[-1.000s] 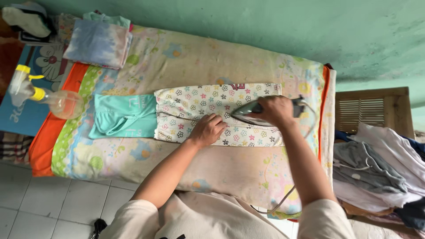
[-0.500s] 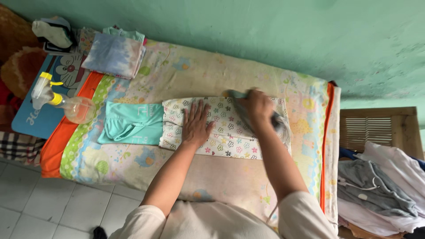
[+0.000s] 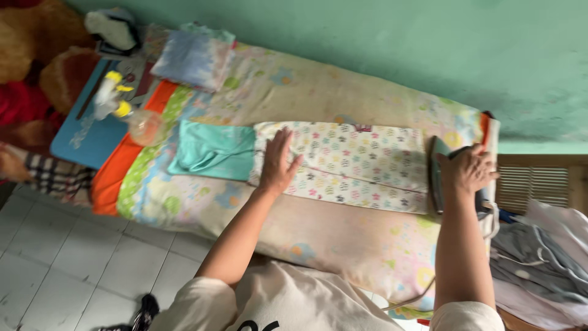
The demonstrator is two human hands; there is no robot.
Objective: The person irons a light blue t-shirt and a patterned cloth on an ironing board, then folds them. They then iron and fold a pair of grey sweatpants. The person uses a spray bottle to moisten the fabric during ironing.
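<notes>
A white flower-print garment [image 3: 361,162] lies flat along a padded ironing surface [image 3: 318,233] covered in pastel cartoon fabric. My left hand [image 3: 278,162] presses flat on the garment's left end, fingers spread. At the surface's right end stands a grey clothes iron [image 3: 440,175], tipped up on its heel, with my right hand [image 3: 468,170] gripping its handle. The iron is off the garment, just beyond its right edge. A teal garment [image 3: 211,150] lies to the left of the flower-print one, touching it.
A clear spray bottle [image 3: 131,116] with a yellow head lies at the left end. Folded clothes [image 3: 193,58] are stacked at the back left. A heap of white and grey laundry [image 3: 539,257] sits on the right, in front of a wooden slatted frame [image 3: 539,184]. Green wall behind; tiled floor [image 3: 67,263] below.
My right hand has carried the iron from the garment's middle to the right end of the surface and stood it on its heel. My left hand stayed flat on the garment's left part.
</notes>
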